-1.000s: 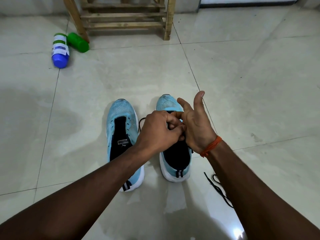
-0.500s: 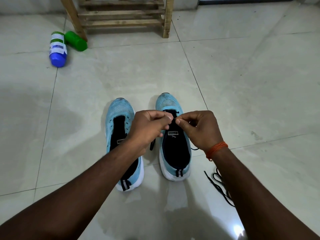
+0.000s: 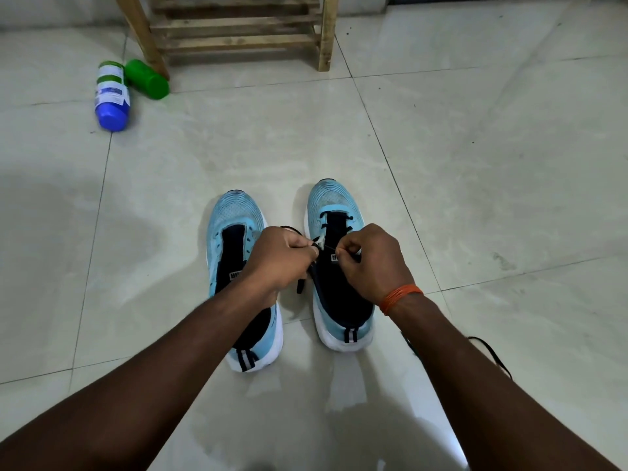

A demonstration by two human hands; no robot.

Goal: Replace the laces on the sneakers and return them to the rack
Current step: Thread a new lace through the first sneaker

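Left hand: my fingers curled, pinching the black lace at its tip.
Right hand: my fingers curled, pinching the same lace just beside.
Both above the right sneaker, laced at the front eyelets, on the floor beside the left sneaker.
Rack: well beyond.

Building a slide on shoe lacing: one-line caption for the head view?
Left hand and right hand pinch a black lace over the right sneaker; the left sneaker sits unlaced beside it.
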